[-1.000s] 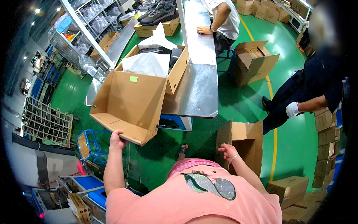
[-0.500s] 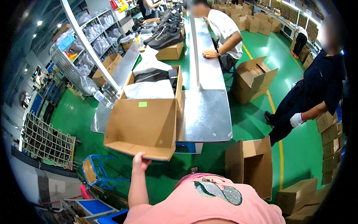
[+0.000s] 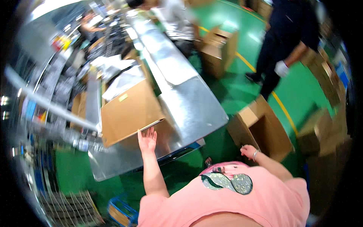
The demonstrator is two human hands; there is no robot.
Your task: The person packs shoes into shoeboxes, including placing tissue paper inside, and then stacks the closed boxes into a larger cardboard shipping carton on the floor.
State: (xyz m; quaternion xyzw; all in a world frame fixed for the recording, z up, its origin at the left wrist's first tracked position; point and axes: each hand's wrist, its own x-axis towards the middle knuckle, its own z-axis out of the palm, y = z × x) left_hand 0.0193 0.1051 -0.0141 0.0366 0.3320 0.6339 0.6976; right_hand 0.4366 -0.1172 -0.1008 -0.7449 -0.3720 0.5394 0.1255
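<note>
A brown cardboard shoebox (image 3: 132, 109) lies on the metal worktable, its hinged lid tilted partly down over it. White tissue paper (image 3: 123, 81) shows at the far side, and the shoes inside are mostly hidden. My left hand (image 3: 148, 140) is at the lid's near edge, palm up, fingers stretched and apart, the tips at or just short of the cardboard. My right hand (image 3: 248, 151), with a bracelet at the wrist, hangs beside a large open carton (image 3: 264, 130). Its fingers are curled, and whether anything small is in them is hidden.
The metal worktable (image 3: 193, 102) runs away from me. Beyond it a person in white (image 3: 176, 22) sits by another open carton (image 3: 218, 51). A person in dark clothes (image 3: 283, 34) with a white glove stands at the right, near stacked cartons (image 3: 321, 128). A blue-framed stool (image 3: 123, 212) is lower left.
The shoebox lid has gone from standing open toward me to leaning over the box. My left fingers have opened off its edge. My right hand has come into view, and the view has turned.
</note>
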